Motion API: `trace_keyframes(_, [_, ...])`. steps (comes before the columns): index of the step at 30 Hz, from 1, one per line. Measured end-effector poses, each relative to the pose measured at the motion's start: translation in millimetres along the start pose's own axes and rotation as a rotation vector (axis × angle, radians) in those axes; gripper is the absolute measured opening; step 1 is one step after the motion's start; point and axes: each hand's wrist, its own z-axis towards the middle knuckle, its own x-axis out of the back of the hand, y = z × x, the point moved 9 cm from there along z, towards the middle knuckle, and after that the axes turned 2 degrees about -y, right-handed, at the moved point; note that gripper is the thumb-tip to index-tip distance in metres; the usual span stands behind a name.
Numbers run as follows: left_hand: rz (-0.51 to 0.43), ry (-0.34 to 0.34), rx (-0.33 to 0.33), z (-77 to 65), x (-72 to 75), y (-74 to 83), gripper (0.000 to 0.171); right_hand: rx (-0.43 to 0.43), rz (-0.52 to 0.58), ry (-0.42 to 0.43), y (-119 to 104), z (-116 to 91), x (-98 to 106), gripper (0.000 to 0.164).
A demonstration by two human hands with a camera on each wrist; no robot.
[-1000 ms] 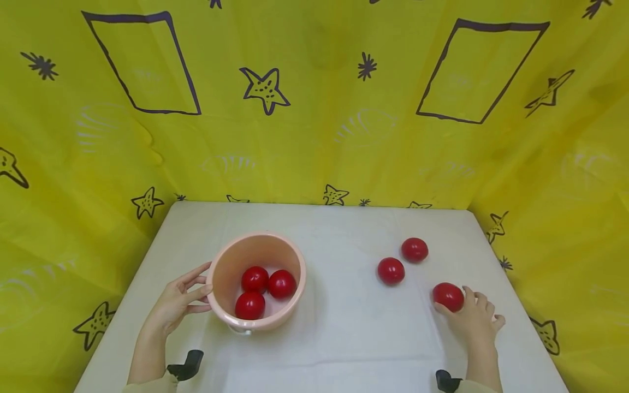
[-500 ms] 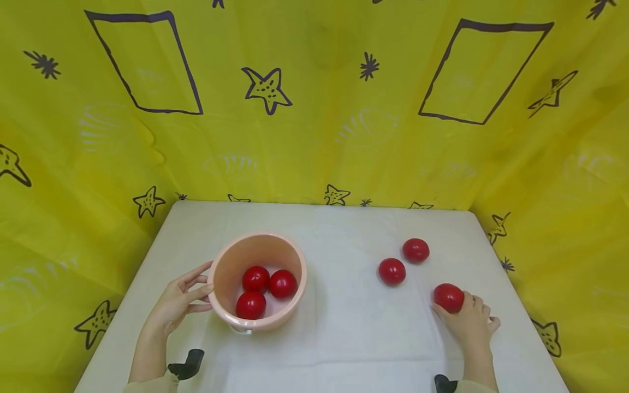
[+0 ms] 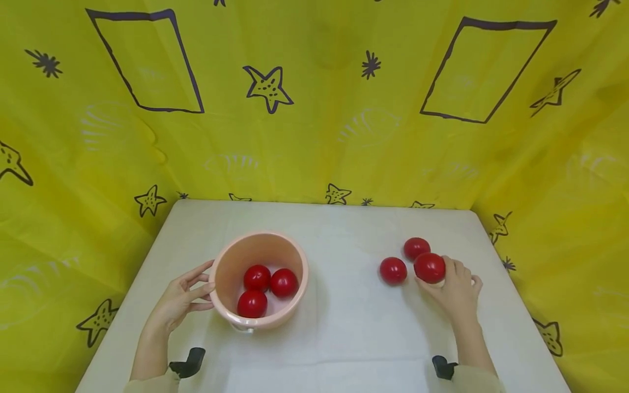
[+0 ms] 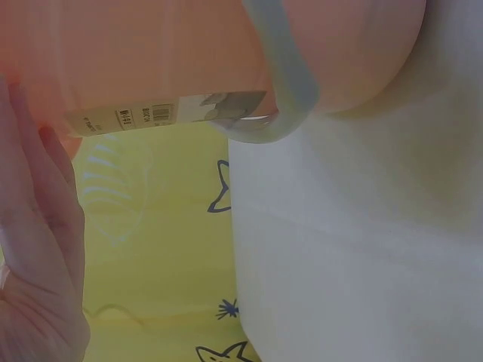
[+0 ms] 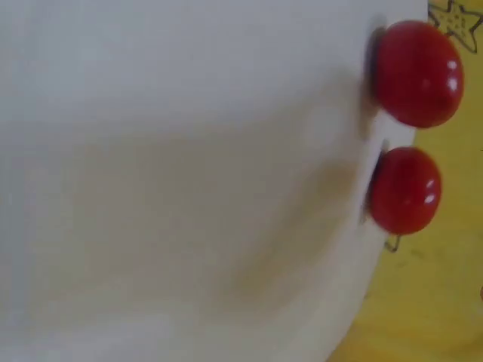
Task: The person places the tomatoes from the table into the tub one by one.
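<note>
My left hand (image 3: pixel 179 300) holds a pink bucket (image 3: pixel 305 267) at its left side, thumb at the rim and fingers along the outer wall. Inside the bucket lie three glossy red tomatoes (image 3: pixel 252 303). On the right, my right hand (image 3: pixel 457 289) grips another tomato (image 3: pixel 429 268) between thumb and fingers, above the table. Just beyond it are two more tomatoes on the table, the nearer one (image 3: pixel 393 271) to its left and the farther one (image 3: pixel 416 248) behind it. The right wrist view shows this pair, the larger-looking tomato (image 5: pixel 417 74) above the other (image 5: pixel 405 190).
A white cloth covers the table (image 3: pixel 344 327). Yellow curtains (image 3: pixel 314 136) with dark starfish drawings stand round its back and sides. The bucket's pale handle (image 4: pixel 290 83) hangs down its outer wall beside a printed label (image 4: pixel 151 115).
My right hand has closed round the near right tomato, lifted it and carried it forward and left, close to the other two. My left hand stays at the bucket.
</note>
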Motion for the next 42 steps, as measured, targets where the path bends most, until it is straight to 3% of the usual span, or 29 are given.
trace_keyframes(9, [0.001,0.001,-0.005,0.5,0.4,-0.3,0.061,0.319,-0.067,0.013,-111.3,23.9,13.3,0.078])
trace_keyframes(22, [-0.011,0.002,-0.016,0.8,0.0,1.2,0.061,0.711,-0.179,-0.003,-250.6,14.1,17.0,0.081])
trace_keyframes(27, [-0.011,0.006,-0.008,1.1,0.8,0.6,0.062,0.826,-0.16,-0.062,-294.3,3.7,4.5,0.082])
trace_keyframes(32, [-0.006,0.006,-0.007,0.7,0.9,1.2,0.062,0.923,-0.218,-0.187,-331.1,-10.2,-20.4,0.081])
trace_keyframes(36, [-0.011,-0.005,-0.015,1.4,0.0,2.9,0.063,0.971,-0.281,-0.285,-351.6,-19.6,-43.9,0.081])
trace_keyframes(42, [-0.024,-0.012,-0.025,1.5,0.4,2.6,0.062,1.039,-0.325,-0.33,-373.0,-30.8,-77.7,0.08])
